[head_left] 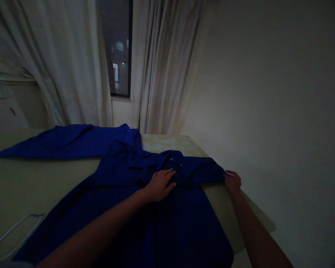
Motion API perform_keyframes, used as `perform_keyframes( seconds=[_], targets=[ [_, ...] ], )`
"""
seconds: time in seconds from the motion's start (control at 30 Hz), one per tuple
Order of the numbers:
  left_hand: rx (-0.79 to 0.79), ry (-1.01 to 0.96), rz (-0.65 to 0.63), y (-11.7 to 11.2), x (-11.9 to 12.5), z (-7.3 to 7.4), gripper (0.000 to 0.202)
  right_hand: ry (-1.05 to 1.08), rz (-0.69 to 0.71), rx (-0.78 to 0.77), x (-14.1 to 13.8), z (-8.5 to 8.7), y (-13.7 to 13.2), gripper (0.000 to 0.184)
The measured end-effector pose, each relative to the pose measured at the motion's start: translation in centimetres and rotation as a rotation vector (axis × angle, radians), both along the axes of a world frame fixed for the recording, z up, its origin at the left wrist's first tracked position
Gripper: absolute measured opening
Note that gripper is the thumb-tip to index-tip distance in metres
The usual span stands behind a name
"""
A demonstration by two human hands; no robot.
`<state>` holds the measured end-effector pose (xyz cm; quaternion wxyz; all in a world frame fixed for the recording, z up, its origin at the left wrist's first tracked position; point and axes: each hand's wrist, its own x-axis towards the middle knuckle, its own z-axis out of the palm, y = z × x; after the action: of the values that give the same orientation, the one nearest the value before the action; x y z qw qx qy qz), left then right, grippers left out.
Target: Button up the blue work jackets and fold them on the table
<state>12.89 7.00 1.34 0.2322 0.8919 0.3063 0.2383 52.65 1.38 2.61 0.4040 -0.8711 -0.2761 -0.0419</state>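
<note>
A hard tug by the right hand (pixel 232 181) could drag the blue garment (pixel 181 219) askew on the bed (pixel 58 186) or bunch the cloth around its collar (pixel 171 153), as the left hand (pixel 160 186) lies flat rather than gripping. The sleeve (pixel 209 170) reaches the bed's edge, so it might slip over. The left fingers are extended on the chest, grasping nothing; the right fingers pinch the sleeve's end.
</note>
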Motion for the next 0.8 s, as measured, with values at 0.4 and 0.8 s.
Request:
perform_keyframes(
  seconds=[0.4, 0.8],
  targets=[
    [-0.997, -1.094, 0.573, 5.4, -14.4, 4.7, 0.080, -0.811, 1.470, -0.235, -27.6, 3.0, 5.8, 0.039],
    [-0.752, -0.512, 0.708, 7.3, -17.4, 4.6, 0.091, -0.710, 1.521, -0.132, -27.0, -0.3, 3.1, 0.039]
  ],
)
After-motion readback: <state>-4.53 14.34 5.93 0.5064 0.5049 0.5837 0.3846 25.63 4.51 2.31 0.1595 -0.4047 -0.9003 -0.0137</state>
